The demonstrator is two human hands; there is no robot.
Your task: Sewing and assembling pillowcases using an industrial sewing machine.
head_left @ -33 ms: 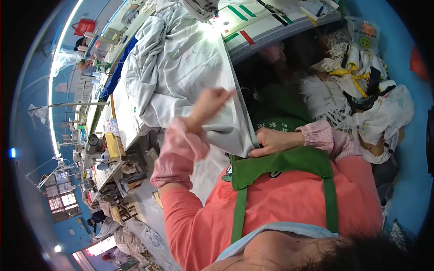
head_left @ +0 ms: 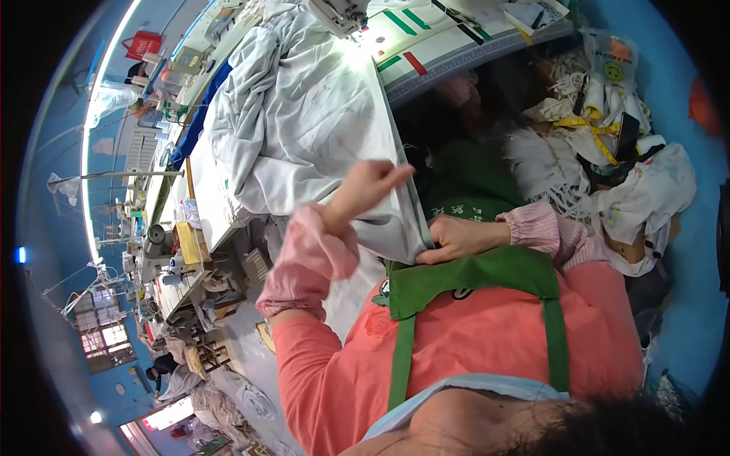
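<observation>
A large pale grey cloth (head_left: 304, 114) lies in loose folds over the sewing table, its straight hemmed edge running down toward my body. My right hand (head_left: 456, 239) is closed on the cloth's near corner, just above my green apron (head_left: 479, 281). My left hand (head_left: 369, 186) is over the cloth beside that edge, higher up than the right. Its thumb and a finger stand apart, with the fingertip reaching across the edge. Its other fingers are partly hidden, and whether it touches the cloth is unclear. At the cloth's far end sits a lit sewing machine head (head_left: 338, 15).
A ruler strip (head_left: 464, 64) edges the table at the upper right, near coloured tape marks. To the right are a heap of white scraps (head_left: 551, 163), a yellow tape measure (head_left: 604, 140) and a dark phone (head_left: 627, 133). Other sewing stations line the left; a person (head_left: 161, 368) bends far off.
My left hand has moved slightly right and down along the cloth's edge. My right hand keeps its hold on the corner.
</observation>
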